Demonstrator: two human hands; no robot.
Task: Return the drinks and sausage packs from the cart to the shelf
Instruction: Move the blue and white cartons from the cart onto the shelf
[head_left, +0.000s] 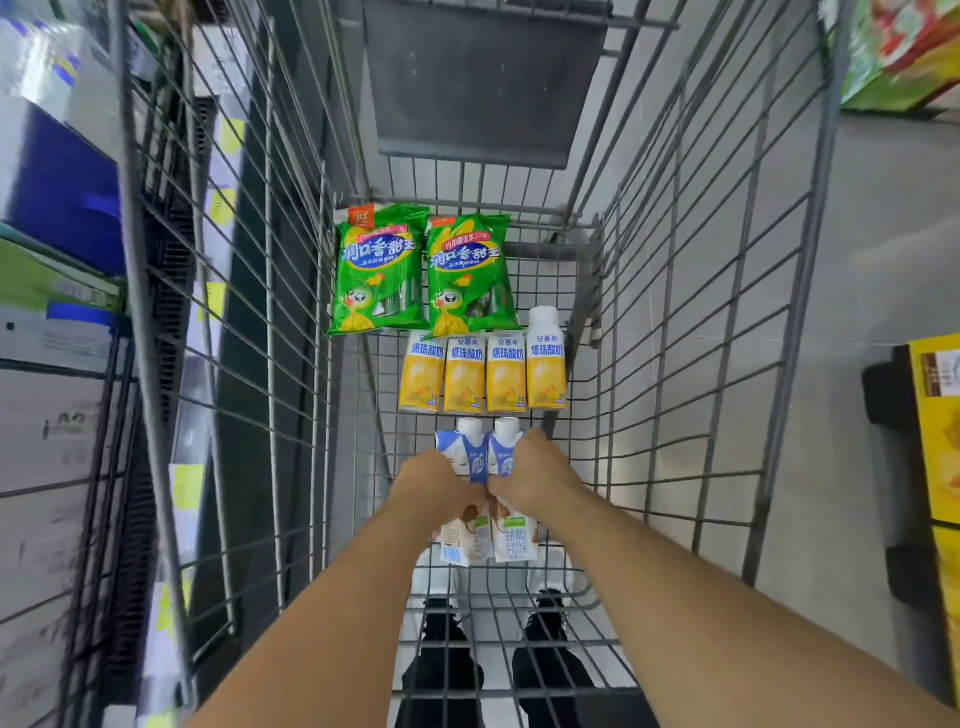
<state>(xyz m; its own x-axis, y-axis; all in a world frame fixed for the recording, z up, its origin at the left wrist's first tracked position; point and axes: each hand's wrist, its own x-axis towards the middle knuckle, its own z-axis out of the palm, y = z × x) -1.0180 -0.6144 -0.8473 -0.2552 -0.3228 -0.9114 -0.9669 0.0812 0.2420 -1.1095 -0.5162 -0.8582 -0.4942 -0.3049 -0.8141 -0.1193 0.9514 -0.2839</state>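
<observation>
Grey wire cart holds everything. Past the fingers lie two green sausage packs, then four yellow yogurt bottles. The left hand and right hand each curl around a blue-and-white drink carton.

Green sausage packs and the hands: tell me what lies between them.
Head view: a row of four yellow drink bottles lies between the green sausage packs and both hands.
</observation>
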